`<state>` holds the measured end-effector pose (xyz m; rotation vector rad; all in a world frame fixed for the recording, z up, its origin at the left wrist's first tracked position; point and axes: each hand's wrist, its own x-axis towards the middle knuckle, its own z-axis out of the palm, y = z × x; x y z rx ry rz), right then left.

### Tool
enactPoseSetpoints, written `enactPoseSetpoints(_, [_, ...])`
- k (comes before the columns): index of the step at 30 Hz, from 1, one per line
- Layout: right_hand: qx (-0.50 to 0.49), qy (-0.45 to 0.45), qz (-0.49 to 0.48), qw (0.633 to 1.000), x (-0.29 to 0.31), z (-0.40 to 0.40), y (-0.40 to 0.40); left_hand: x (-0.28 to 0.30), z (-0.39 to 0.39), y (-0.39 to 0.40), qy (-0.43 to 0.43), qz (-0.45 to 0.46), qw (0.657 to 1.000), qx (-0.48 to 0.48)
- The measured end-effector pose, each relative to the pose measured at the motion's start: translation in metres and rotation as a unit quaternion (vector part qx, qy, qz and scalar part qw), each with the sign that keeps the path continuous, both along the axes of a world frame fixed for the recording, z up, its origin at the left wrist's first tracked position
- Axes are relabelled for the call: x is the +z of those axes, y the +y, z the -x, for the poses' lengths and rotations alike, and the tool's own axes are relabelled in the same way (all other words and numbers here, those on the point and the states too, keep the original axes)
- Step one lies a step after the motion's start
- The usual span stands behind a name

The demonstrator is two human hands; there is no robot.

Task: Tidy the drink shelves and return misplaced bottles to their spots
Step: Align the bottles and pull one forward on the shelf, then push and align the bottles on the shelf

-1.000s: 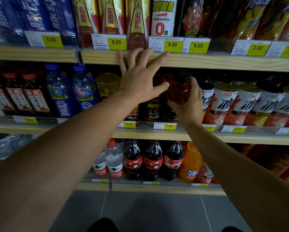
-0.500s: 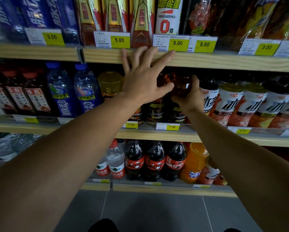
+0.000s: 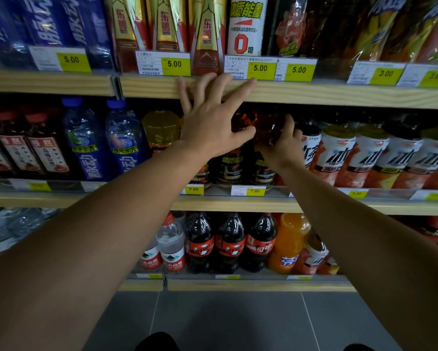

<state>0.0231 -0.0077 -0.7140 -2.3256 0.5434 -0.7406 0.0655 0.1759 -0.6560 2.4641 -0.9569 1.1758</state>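
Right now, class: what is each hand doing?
Left hand: open, fingers spread against the shelf edge.
Right hand: holding a dark bottle.

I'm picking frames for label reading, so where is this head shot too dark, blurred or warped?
Head view: the middle shelf recess is dim, so the amber bottle the right hand grips shows little detail; price tags at the far right smear; the wooden shelf edge bows from wide-angle distortion; the left hand is sharp and evenly lit.
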Motion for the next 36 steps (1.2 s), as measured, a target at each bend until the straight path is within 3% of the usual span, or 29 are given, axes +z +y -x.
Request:
enactPoseSetpoints(13, [0.028,0.017,0.076,0.997,0.008,0.059,-0.027,0.001,0.005,-0.003,0.005,0.002,1.000,0.010])
enactPoseSetpoints(25, [-0.038,-0.092,0.222,0.970,0.058,0.134,-0.153,0.003,0.029,-0.041,0.037,0.065,0.993,0.095])
enactPoseSetpoints(29, [-0.023,-0.105,0.244,0.964,0.071,0.144,-0.196,0.009,0.051,-0.082,0.058,0.074,0.986,0.136])
enactPoseSetpoints(36, [0.000,-0.109,0.297,0.949,0.085,0.159,-0.276,0.017,0.103,-0.203,0.041,0.053,0.996,0.063])
